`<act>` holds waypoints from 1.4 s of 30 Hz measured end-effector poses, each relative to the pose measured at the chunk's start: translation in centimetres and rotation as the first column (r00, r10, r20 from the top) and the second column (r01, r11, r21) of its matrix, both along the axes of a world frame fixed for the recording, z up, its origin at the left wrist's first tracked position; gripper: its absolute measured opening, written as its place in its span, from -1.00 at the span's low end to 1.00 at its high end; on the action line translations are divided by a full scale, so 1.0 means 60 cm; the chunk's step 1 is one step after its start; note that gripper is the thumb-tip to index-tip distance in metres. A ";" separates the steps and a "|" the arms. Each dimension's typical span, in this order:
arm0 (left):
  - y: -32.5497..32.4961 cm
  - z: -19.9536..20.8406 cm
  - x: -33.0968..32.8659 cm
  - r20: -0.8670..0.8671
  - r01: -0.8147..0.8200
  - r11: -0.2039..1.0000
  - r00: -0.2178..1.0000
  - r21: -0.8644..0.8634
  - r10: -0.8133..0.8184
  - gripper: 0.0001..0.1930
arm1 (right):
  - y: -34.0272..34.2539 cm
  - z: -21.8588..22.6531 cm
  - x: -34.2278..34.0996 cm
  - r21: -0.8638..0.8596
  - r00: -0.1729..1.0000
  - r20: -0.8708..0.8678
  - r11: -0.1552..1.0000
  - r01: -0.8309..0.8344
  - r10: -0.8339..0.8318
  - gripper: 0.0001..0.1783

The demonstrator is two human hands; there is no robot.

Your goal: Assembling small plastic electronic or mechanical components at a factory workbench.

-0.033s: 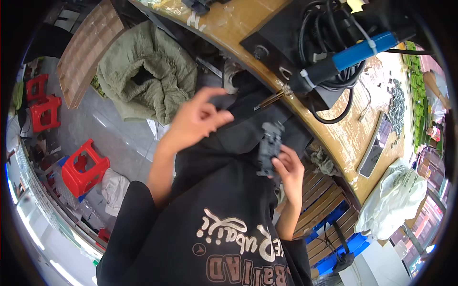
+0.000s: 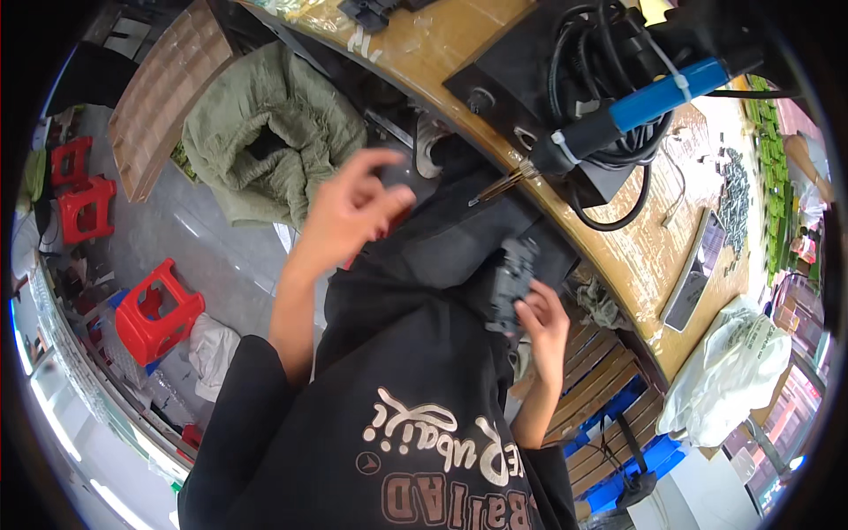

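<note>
while the right hand (image 2: 546,322) grips a grey part (image 2: 512,283) by its near end over the lap (image 2: 424,256), the left hand (image 2: 353,208) is blurred and half open, apart from it, with nothing i can see between thumb and fingers. to me the step is one-handed handling; working the part with both would call for the left crossing, clear of the blue tool (image 2: 662,97) jutting past the bench (image 2: 614,256) edge. a phone (image 2: 693,274) lies beyond.

A dark phone (image 2: 695,274) lies on the table (image 2: 618,256); a white plastic bag (image 2: 729,375) and wooden slats (image 2: 605,380) are by the table's near end. Left of the table sits bunched olive cloth (image 2: 305,115); farther left, red stools (image 2: 161,338).
</note>
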State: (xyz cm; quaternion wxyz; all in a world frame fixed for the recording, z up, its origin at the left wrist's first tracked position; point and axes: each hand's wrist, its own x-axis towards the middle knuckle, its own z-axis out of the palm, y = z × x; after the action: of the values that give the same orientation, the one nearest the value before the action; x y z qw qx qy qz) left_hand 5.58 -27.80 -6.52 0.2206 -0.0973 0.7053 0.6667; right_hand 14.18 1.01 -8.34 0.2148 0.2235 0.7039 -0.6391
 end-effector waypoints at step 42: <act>-0.031 0.021 -0.247 -0.861 -0.612 0.692 0.508 -0.383 -0.027 -0.71 | 0.137 0.032 0.062 0.094 0.886 -0.364 0.935 0.342 -0.288 -0.74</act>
State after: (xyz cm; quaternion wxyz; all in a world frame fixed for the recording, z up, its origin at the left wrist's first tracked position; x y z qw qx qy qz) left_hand -9.25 -29.68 -5.27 -0.3053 0.0236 0.8764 0.3717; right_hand 17.90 9.21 -6.41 -0.0365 0.2359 0.7322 -0.6380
